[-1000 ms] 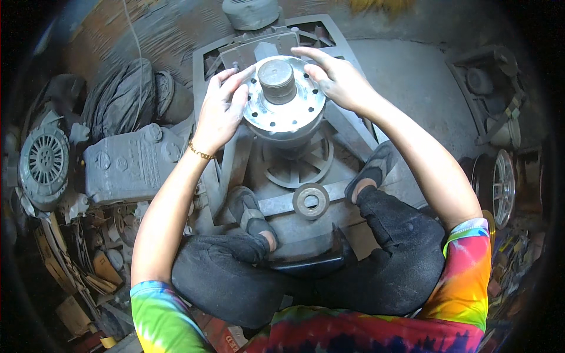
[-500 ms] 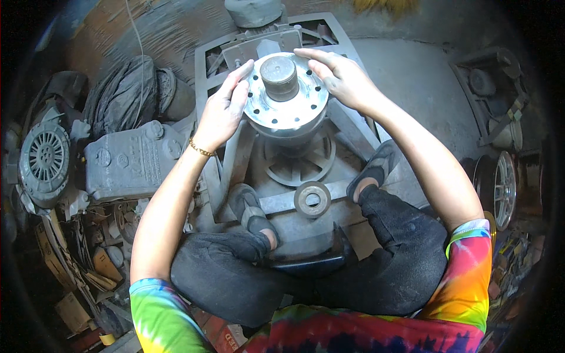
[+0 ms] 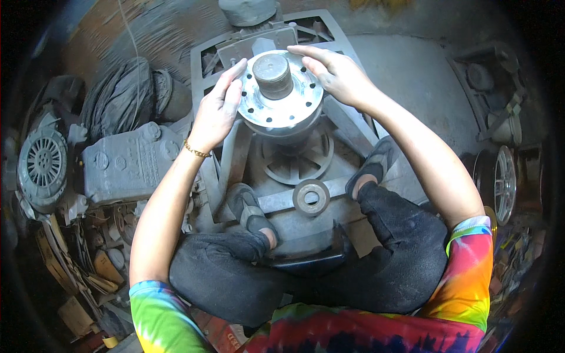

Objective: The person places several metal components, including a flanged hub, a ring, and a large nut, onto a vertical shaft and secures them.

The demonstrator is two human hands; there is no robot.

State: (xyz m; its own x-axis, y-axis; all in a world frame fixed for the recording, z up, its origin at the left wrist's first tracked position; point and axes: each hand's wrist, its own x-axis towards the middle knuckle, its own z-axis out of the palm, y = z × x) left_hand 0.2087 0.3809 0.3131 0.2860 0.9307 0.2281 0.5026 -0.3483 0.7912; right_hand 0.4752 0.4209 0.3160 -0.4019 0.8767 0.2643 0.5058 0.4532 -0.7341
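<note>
A shiny round metal flange (image 3: 282, 112) with a ring of bolt holes lies level on a stand in front of me. From its middle rises a thick grey metal cylinder (image 3: 273, 76). At the flange's left edge is my left hand (image 3: 220, 109), its fingers stretched out along the rim, a gold chain bracelet (image 3: 196, 149) on the wrist. My right hand (image 3: 340, 76) lies at the far right edge with its fingers extended. Neither hand is wrapped round anything; whether every fingertip touches the rim I cannot tell. Below the flange sits a spoked wheel (image 3: 297, 167).
A grey metal frame (image 3: 232, 159) surrounds the stand, with a loose metal ring (image 3: 311, 197) at its front bar between my feet. Dusty engine parts, including a ribbed cover (image 3: 129, 162) and a slotted round part (image 3: 43, 163), crowd the left. Wheel rims (image 3: 504, 185) stand at the right.
Both hands keep nearly the same pose at the flange's rim. The flange and its surroundings appear slightly further left in the view, and the bolt holes sit a little differently.
</note>
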